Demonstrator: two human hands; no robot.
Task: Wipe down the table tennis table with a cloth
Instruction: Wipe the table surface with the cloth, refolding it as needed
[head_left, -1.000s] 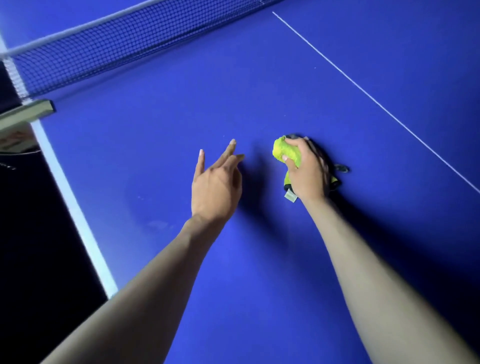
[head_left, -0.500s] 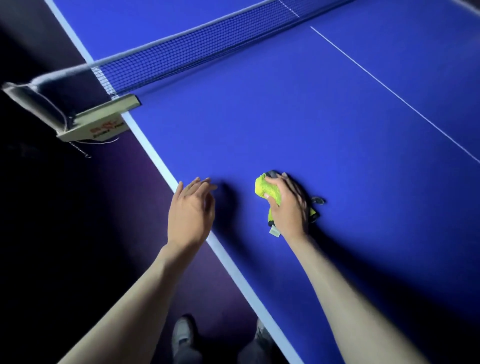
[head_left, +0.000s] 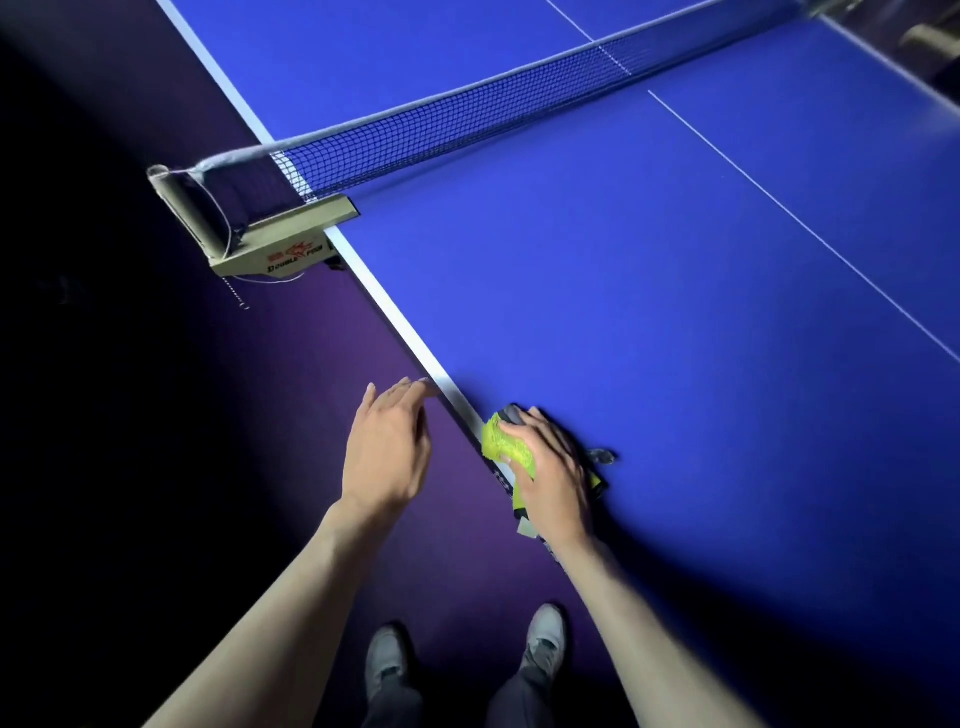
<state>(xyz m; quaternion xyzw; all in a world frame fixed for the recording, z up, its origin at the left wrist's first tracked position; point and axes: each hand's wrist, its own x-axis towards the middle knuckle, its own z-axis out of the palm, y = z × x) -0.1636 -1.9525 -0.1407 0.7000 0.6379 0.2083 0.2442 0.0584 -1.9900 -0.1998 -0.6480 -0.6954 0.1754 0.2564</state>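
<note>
Down at the table's (head_left: 649, 322) side edge, the right hand (head_left: 550, 470) lay palm-down on a bunched yellow-green cloth (head_left: 501, 441), its fingers curled over the wad and pressing it against the blue top. The cloth sat right at the white edge line (head_left: 395, 312), bulging out from under the hand on its thumb side; a darker strip and a small pale tag (head_left: 527, 529) showed just below the wrist side of the hand, and a small dark loop (head_left: 602, 457) lay on the table just past the little-finger side.

Beside it, the left hand (head_left: 387, 457) hovered off the table over the purple floor (head_left: 291, 374), holding nothing. Its fingers were extended and loosely together, tips pointing toward the table edge and very near it; whether they touched the edge could not be told.

Well ahead of both hands, the net (head_left: 467, 124) crossed the table, clamped by a grey post bracket (head_left: 260, 234) that stuck out beyond the edge, ahead and to the left of the left hand. A thin white centre line (head_left: 810, 234) ran across the top, far to the right of the right hand. Below the forearms, two grey shoes (head_left: 545, 639) stood on the floor.
</note>
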